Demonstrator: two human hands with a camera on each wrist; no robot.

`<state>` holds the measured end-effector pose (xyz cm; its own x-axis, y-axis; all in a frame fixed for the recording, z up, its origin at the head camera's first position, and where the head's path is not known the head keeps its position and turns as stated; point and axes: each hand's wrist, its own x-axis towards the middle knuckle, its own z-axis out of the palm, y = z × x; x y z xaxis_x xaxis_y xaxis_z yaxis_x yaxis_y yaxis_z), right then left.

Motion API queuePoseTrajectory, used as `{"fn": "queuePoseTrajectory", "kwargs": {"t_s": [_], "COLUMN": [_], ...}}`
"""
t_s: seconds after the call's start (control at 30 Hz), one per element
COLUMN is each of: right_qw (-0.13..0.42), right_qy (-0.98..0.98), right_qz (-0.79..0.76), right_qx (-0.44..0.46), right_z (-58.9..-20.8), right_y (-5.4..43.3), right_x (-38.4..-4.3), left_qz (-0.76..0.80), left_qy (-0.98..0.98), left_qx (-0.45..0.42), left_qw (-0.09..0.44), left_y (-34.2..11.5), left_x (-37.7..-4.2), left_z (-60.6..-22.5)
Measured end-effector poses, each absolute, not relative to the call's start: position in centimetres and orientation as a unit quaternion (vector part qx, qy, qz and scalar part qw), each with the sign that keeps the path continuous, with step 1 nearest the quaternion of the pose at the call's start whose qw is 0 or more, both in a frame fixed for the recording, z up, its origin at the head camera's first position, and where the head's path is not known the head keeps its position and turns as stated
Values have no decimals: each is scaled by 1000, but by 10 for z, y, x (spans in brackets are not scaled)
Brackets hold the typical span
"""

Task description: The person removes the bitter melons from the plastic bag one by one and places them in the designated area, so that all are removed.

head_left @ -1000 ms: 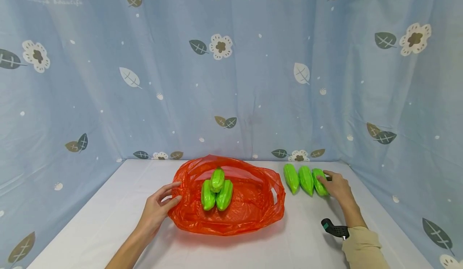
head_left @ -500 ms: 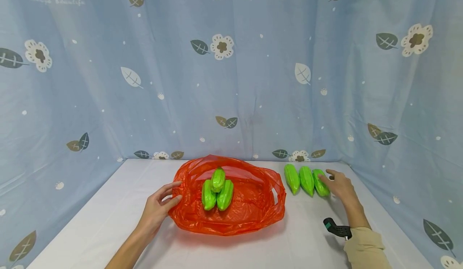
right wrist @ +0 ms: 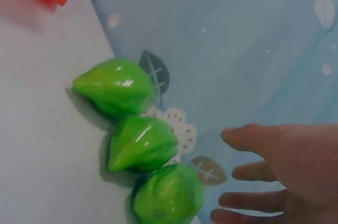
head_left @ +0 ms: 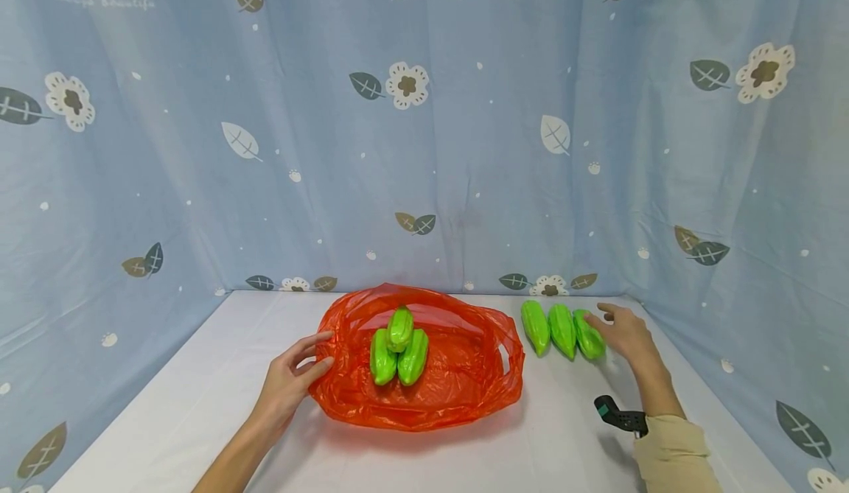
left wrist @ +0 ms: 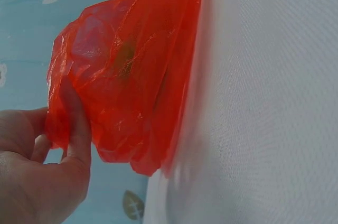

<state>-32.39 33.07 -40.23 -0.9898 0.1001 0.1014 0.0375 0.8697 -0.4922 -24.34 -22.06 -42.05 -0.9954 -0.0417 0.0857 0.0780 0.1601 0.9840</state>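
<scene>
A red plastic bag (head_left: 458, 375) lies with its mouth spread wide. My left hand (head_left: 285, 382) pinches its left rim between thumb and fingers, and the thin film shows in the grip in the left wrist view. Inside the bag sit three shiny green, ridged, gourd-like vegetables, one top vegetable (head_left: 400, 329) stacked on two. Right of the bag, three more lie side by side: a left gourd (head_left: 535, 328), a middle gourd (head_left: 562, 332) and a right gourd (head_left: 588, 337). Beside that right one my right hand (head_left: 629, 334) hovers with spread fingers, holding nothing; a gap shows in the right wrist view.
A white table (head_left: 477, 452) carries everything. Blue patterned curtains (head_left: 424, 147) close off the back and both sides. A black wrist device (head_left: 620, 415) juts out from the right forearm, just above the tan sleeve (head_left: 676, 456).
My right hand has come off the rightmost green gourd and drawn slightly up and to the right, its fingers spreading. The left hand and the bag have stayed in place.
</scene>
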Motion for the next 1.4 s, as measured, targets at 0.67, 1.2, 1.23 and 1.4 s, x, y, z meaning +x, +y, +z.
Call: {"fn": "queuePoseTrajectory", "kwargs": {"t_s": [0.67,1.2,1.23,1.4], "right_qw": [59,73,77,104], "right_qy": [-968,-970,-970,-968], "right_qz": [242,228,226,224], "right_qx": [-17,35,37,46], "right_z": [-367,-338,-337,-333], "right_y": [303,272,269,256], "right_x": [-309,-290,-289,-284], "left_qz": [-655,-653,-653,-654], "left_qy": [-754,-755,-755,-755], "left_qx": [-9,-12,-12,-12], "left_qw": [47,50,50,49], "left_y": [-220,-220,-220,-220], "left_x": [-245,-245,-245,-244], "left_z": [-419,-420,-420,-420]}}
